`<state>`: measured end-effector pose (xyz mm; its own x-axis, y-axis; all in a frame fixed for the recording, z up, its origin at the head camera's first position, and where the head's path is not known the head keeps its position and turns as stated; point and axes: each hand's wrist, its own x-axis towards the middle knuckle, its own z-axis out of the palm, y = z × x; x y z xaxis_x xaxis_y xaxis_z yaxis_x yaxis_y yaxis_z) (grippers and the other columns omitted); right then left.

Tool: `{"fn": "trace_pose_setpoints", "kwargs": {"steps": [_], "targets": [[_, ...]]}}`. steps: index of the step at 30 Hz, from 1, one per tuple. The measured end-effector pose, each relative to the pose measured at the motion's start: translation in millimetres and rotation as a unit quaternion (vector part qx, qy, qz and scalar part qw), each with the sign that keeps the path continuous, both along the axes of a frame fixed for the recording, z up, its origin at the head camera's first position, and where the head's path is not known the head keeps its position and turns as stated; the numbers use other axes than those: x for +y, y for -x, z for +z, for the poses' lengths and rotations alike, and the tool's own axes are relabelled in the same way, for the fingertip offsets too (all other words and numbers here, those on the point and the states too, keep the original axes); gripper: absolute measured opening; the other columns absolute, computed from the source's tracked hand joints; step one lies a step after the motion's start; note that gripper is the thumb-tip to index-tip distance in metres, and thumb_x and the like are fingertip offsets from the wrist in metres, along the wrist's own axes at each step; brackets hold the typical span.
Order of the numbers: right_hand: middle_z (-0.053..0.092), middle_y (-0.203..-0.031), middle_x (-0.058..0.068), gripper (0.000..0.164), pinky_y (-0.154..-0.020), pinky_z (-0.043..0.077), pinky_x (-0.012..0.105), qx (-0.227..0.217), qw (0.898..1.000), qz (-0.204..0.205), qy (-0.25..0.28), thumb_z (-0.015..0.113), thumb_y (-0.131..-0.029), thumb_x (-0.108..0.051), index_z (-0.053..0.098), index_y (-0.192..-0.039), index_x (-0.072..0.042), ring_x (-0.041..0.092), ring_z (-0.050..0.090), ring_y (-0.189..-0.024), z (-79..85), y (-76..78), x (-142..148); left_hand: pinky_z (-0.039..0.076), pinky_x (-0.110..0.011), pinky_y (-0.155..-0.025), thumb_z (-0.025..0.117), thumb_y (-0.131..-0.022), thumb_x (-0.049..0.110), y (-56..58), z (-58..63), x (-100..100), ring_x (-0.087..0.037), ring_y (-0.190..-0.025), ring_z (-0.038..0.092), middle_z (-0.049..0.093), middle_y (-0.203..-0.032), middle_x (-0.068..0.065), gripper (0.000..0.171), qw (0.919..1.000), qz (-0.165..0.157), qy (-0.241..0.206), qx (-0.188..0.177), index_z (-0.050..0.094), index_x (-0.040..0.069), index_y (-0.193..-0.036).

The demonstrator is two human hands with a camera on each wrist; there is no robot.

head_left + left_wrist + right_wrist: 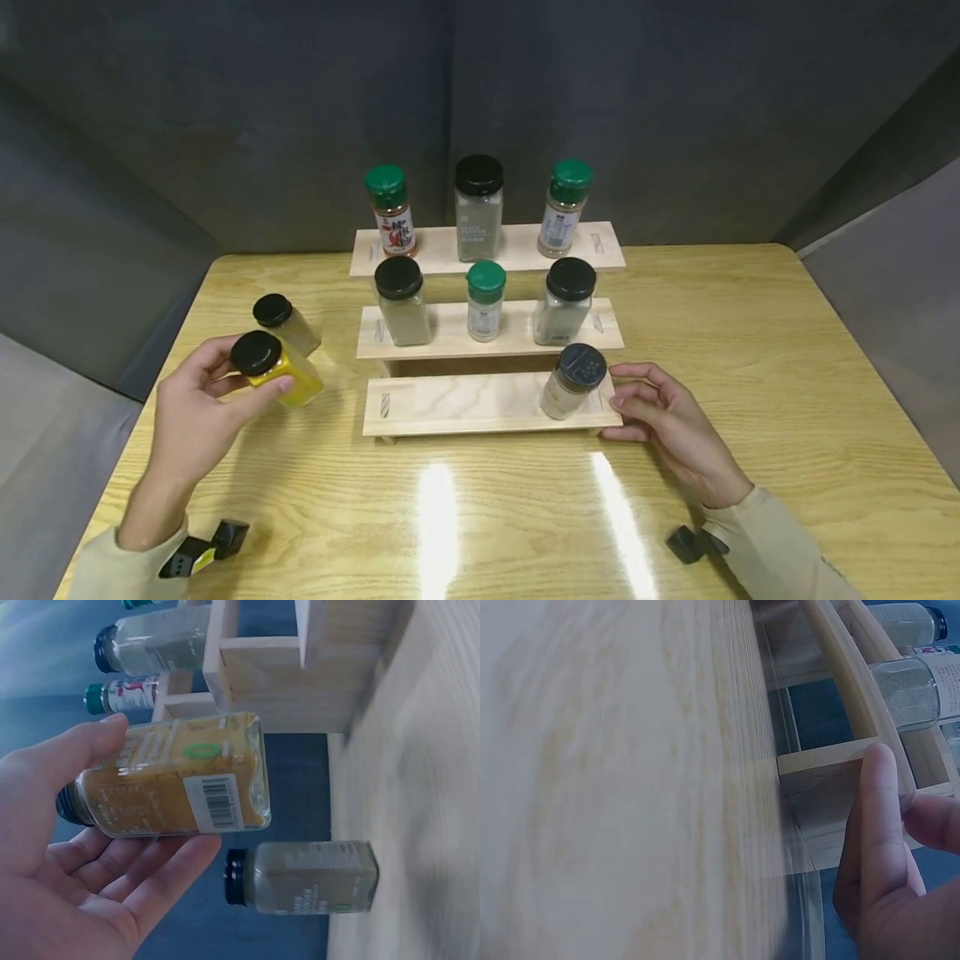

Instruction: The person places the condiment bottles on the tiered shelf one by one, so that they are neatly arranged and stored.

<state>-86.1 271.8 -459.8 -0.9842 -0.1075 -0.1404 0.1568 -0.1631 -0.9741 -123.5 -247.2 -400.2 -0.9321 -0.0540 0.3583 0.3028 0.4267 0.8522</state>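
Observation:
My left hand (pixel 197 410) grips a black-lidded spice jar of yellow powder (pixel 298 379), tilted and raised above the table. In the left wrist view, the thumb lies on one side of this jar (pixel 169 780) and fingers support the other; a barcode label shows. Just behind it, a smaller-looking black-lidded jar of brownish powder (pixel 302 335) stands on the table. My right hand (pixel 675 425) holds the right end of the lowest step of a three-tier wooden spice rack (pixel 457 404), thumb and fingers about the board's end. Near that hand, a dark-capped shaker jar (pixel 562 396) stands on the step.
The middle step carries two black-lidded jars (pixel 405 321) and a small green-capped bottle (pixel 484 319) between them. On the top step, a black-lidded pepper jar (pixel 478 225) stands between two green-capped bottles (pixel 558 221). Dark curtains (pixel 300 125) rise behind the wooden table (pixel 525 517).

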Motion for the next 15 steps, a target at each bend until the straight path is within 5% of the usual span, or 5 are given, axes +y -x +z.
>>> {"fn": "trace_pose_setpoints", "kwargs": {"steps": [15], "targets": [[0.064, -0.108, 0.008, 0.033, -0.089, 0.070, 0.045, -0.002, 1.000, 0.003, -0.003, 0.061, -0.107, 0.008, 0.058, -0.137, -0.006, 0.016, 0.069, -0.099, 1.0, 0.7, -1, 0.063, -0.013, -0.081, 0.091, -0.070, -0.024, -8.7, 19.2, 21, -0.005, -0.092, 0.076, 0.077, -0.110, 0.007, 0.054, 0.9981, -0.052, 0.013, 0.029, 0.072, -0.010, -0.118]]}}
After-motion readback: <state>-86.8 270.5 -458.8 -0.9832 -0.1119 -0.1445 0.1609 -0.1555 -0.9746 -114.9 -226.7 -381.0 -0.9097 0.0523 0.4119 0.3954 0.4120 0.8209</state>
